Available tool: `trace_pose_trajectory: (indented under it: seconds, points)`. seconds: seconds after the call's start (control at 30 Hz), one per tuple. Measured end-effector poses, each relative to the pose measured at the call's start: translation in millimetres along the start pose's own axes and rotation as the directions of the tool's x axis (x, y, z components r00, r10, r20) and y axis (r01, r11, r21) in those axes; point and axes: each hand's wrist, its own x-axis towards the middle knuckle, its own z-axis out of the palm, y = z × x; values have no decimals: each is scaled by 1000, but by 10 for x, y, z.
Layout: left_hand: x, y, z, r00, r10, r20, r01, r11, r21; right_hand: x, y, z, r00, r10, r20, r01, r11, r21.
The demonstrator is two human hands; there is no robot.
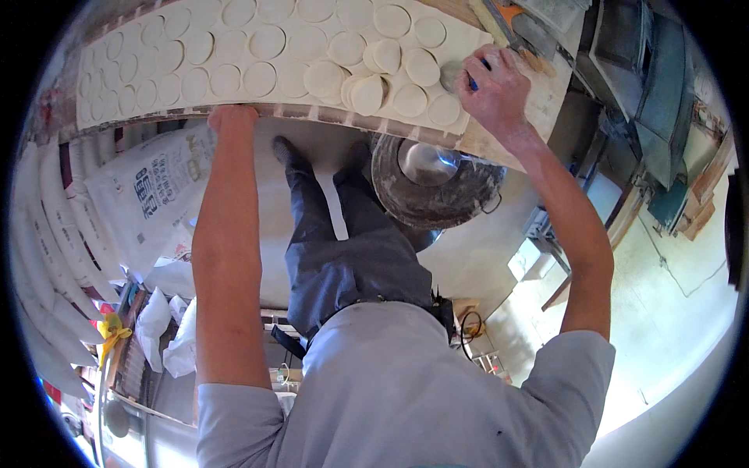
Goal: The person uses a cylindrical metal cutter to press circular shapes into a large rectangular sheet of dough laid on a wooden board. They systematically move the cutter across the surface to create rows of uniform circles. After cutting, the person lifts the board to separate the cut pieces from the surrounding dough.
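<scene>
A long sheet of pale dough [300,43] lies on the table, marked all over with cut circles. Several loose dough rounds [367,93] overlap on top of it toward the right. My right hand [493,86] is closed at the sheet's right end, around a round cutter [451,76] with blue showing between the fingers; most of the tool is hidden by the hand. At the table's near edge rests my left hand [232,117], to the left of the loose rounds. Its fingers are out of sight, so whether it holds anything does not show.
Below the table's near edge stands a large round metal basin [437,191] with a smaller shiny bowl [429,162] in it. Stacked white sacks [148,183] fill the left side. Wooden tools [538,62] lie at the table's right end, near dark metal equipment [655,101].
</scene>
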Motion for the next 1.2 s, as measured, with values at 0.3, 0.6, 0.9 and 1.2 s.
trace_pose_trajectory:
  seconds: [0.3,0.6,0.9,1.2]
  points:
    - [-124,-63,30,978,52,-203,-91,979,-184,-213,-138,-2,951,279,-129,-272,960,70]
    - [-158,-49,-50,986,113,-122,-118,993,-31,-559,-343,336,498,844,198,-666,226,711]
    - [-184,2,-111,999,17,-44,-19,999,-36,-391,-375,-84,516,823,238,-547,102,831]
    - [-113,-41,-52,992,93,-83,-100,991,-90,-256,255,164,627,772,106,-527,320,787]
